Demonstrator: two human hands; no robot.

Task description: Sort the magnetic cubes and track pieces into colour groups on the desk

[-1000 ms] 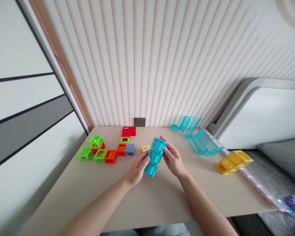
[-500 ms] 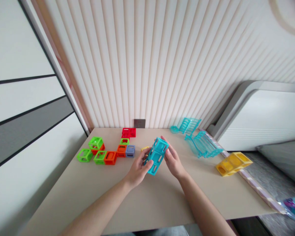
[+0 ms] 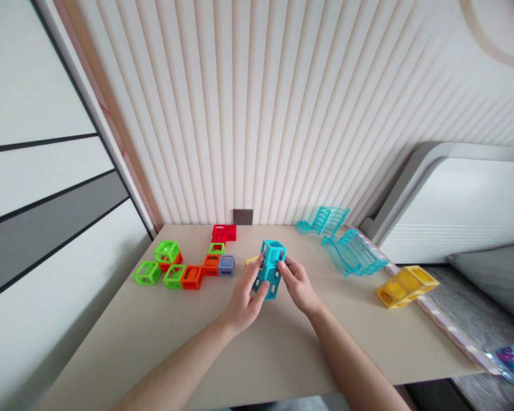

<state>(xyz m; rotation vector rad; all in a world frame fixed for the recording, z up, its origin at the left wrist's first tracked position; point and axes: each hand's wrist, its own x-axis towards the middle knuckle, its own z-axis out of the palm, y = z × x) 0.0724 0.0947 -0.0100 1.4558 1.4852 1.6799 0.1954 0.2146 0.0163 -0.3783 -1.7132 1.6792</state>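
Both forearms reach in from the near edge of the pale beige bench (image 3: 163, 342) and meet around its middle. The left hand (image 3: 245, 299) and the right hand (image 3: 298, 285) each have a narrow grip closed on the turquoise plastic block column of open-sided cubes (image 3: 271, 268), which stands roughly upright between them with its open top facing up. The left fingers wrap its lower left side and the right fingers press its right side; whether its base touches the bench is hard to tell, since the hands cover it.

Just behind the left hand, a small yellow plastic cube (image 3: 251, 261) peeks out, mostly hidden. Further towards the left edge lies a flat chain of hollow plastic cubes: green cubes (image 3: 163, 264), orange cubes (image 3: 201, 271) and one grey-blue cube (image 3: 227, 265), touching one another. At the far edge, by the ribbed wall, sits a red plastic block pair (image 3: 224, 232).

Towards the far right corner lie clear turquoise ribbed track pieces (image 3: 345, 242), and at the right edge a yellow plastic block with round holes (image 3: 405, 285) rests tilted.
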